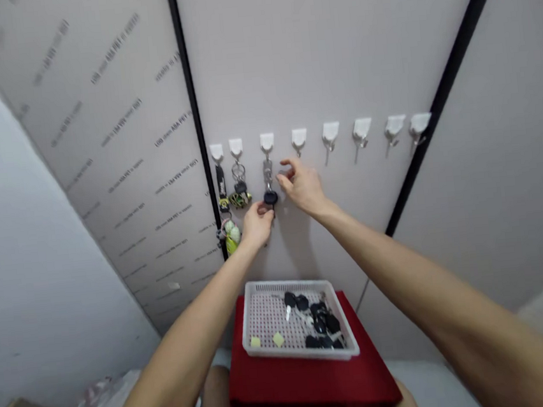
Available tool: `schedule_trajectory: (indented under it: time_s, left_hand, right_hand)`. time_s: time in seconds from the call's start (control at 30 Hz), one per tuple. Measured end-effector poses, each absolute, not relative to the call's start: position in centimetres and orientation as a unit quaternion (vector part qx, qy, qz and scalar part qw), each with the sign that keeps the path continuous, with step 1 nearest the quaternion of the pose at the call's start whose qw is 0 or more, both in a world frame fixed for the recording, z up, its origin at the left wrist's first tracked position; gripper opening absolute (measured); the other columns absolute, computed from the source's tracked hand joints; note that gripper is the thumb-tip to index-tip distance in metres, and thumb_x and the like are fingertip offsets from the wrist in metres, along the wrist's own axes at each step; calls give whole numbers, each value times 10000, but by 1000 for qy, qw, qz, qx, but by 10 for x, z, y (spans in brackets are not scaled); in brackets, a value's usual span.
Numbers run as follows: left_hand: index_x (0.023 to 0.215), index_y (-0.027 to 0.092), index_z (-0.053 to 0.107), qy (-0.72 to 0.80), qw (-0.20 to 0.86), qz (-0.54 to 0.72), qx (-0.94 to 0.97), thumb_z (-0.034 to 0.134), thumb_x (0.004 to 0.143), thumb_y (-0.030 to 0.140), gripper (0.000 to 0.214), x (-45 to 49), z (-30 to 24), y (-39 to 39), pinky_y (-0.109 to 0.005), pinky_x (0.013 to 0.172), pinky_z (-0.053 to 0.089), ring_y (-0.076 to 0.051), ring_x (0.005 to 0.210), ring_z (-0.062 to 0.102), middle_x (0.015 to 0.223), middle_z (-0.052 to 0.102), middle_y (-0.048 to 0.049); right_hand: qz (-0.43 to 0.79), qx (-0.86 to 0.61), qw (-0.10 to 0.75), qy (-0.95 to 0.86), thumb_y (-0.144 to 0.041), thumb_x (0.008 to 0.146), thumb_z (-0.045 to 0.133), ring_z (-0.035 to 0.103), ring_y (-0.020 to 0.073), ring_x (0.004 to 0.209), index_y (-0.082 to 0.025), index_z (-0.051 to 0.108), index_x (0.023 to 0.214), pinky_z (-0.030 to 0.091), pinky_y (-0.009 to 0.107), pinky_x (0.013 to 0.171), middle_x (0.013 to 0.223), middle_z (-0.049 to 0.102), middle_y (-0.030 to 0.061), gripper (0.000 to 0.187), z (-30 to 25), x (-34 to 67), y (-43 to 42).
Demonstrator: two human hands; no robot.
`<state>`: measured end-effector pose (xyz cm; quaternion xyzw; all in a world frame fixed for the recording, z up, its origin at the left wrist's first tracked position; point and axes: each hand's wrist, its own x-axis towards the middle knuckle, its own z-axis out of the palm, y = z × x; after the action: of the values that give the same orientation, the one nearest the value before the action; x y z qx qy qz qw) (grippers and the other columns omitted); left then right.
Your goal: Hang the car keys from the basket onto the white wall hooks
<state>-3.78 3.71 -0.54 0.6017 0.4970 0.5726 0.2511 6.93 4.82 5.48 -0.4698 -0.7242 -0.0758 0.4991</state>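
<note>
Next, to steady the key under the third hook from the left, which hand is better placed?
Probably the left hand: its fingertips are at the black-headed key, while the right hand sits higher, fingers parted, apparently holding nothing.

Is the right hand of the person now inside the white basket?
No, the right hand is raised near the white hooks, higher than the white basket.

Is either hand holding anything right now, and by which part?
The left hand seems to pinch the black-headed key by its blade, just below the head; the right hand appears empty.
</note>
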Motion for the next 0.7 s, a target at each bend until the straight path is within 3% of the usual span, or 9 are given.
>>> schedule_trajectory:
  time_s: [0.1,0.23,0.33,0.5,0.7]
  left_hand:
    - [917,107,481,507,263,525,631,457,610,112,308,-37,-47,17,-236,673,375,-121,716,499,842,550,-72]
    - [813,137,532,541,275,365,706,463,596,115,229,-33,-118,-10,-262,694,365,-145,723,493,786,562,-62]
    - [844,144,527,563,216,279,747,468,595,154,255,-27,-160,-19,-295,729,339,-187,797,468,847,540,-86]
    - [926,149,485,571,105,228,782,463,602,199,328,-18,-184,-20,-315,740,317,-219,852,423,894,503,-99]
    - [921,166,486,600,111,202,766,422,608,164,319,-26,-186,-20,-289,753,315,-185,844,419,875,507,-59]
  right_hand:
    - [-38,-480,438,-759,-246,662,416,468,85,527,-157,463,934,358,228,570,669,544,13,291,13,89,29]
    - [56,-518,246,-818,-215,648,415,490,104,549,-174,538,805,351,210,555,644,572,23,203,-65,113,1]
    - [93,-546,134,-822,-193,631,427,515,140,618,-185,549,804,348,223,568,694,590,47,212,-117,124,-12]
    - [75,-550,135,-820,-196,645,425,474,172,833,-197,507,915,331,244,679,907,543,72,282,-158,122,-18]
    - [110,-551,190,-805,-220,677,389,472,148,764,-176,569,708,326,242,679,771,558,47,188,-171,111,-16]
